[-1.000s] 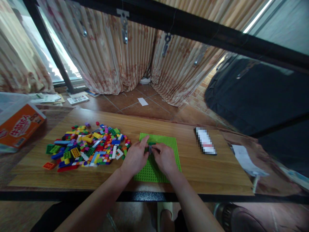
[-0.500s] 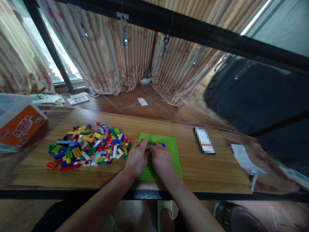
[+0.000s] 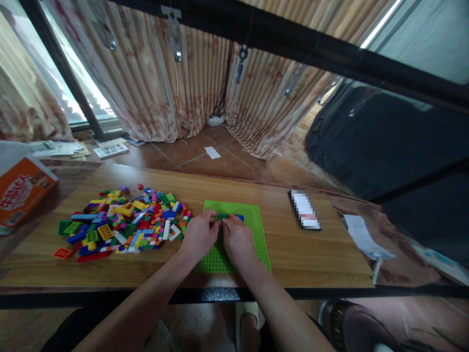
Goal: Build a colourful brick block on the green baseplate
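Holding left hand (image 3: 200, 235) and right hand (image 3: 239, 241) close together over the far-left part of the green baseplate (image 3: 257, 230), nearly meeting at the fingertips, just at the near side of a row of bricks (image 3: 223, 216). Curling thumb and fingers inward on both hands; being unable to tell whether gripping a small piece between them, owing to overlap at the tips. Seeing the row of bricks lying across the baseplate toward its far edge, partly behind the fingers, running from green through orange to blue at the right. Noting the baseplate lying flat on the wooden tabletop (image 3: 308, 261), with a loose pile of bricks (image 3: 135, 222) in many colours to its left. Checking labels: finding at far left a box with an orange label (image 3: 22, 190), bearing large white Chinese characters, probably ending in 达人 and otherwise being hard to read, plus a barcode and a cartoon figure. Observing dark characters on a white booklet (image 3: 111, 149) on the floor beyond, being too small to read. Logging a phone (image 3: 305, 210) lying well to the right of the baseplate, showing a pixelated screen with a reddish band
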The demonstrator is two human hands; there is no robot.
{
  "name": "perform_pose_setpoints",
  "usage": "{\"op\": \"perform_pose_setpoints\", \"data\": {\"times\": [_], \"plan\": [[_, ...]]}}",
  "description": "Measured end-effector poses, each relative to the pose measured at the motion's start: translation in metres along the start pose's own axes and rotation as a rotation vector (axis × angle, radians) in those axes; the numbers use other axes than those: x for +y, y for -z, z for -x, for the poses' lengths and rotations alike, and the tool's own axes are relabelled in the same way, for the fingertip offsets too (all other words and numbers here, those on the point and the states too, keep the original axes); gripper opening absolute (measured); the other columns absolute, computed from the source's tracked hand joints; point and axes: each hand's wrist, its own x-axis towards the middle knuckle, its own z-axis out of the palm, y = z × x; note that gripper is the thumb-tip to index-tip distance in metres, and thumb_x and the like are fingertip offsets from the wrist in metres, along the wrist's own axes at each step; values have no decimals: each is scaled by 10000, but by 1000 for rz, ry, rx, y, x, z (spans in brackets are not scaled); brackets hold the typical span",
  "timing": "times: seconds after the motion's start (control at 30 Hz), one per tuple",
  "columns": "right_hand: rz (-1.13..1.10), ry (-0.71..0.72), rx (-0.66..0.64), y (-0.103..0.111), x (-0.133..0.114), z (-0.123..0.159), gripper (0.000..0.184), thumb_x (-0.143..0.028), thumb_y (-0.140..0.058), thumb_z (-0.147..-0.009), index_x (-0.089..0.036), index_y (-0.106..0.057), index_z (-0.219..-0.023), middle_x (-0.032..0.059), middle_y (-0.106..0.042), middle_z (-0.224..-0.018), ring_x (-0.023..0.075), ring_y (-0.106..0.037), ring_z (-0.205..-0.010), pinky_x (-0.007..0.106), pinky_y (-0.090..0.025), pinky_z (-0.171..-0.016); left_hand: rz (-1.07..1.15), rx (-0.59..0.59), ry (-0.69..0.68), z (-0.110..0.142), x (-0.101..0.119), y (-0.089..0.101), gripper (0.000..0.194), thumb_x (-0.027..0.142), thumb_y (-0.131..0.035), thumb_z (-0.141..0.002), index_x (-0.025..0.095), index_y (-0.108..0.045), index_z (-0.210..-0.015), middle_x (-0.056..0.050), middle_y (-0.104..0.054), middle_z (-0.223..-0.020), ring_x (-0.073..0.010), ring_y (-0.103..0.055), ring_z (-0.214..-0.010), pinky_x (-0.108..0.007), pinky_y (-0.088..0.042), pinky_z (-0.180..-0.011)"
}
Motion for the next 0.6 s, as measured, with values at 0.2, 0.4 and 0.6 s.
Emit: {"op": "perform_pose_setpoints", "data": {"times": [0.2, 0.4, 0.6], "plan": [[10, -12, -14, 1, -2, 0, 308, -163, -395, -966, -169, -699, -914, 80, -661, -879, 174, -600, -798, 257, -412, -730, -106, -38, 1, -5, 2, 1, 194, 231, -519, -878, 173, -660, -758, -41, -693, -726, -171, -631, -685, -265, -400, -615], [6, 14, 32, -6, 1, 2, 313, -167, -380, -971, -172, -685, -900, 75, -643, -869, 174, -587, -802, 258, -408, -732, -114, -51, 44, -8, 3, 2, 193, 240, -541, -851, 173, -674, -727, -29, -674, -683, -157, -596, -646, -261, -363, -592], [54, 15, 58, -12, -1, 4, 317, -160, -367, -969, -171, -668, -870, 71, -628, -850, 173, -568, -771, 262, -407, -734, -109, -69, 62, -10, 3, 2, 194, 225, -544, -831, 178, -671, -692, -17, -648, -624, -148, -572, -607, -252, -347, -564]]}}
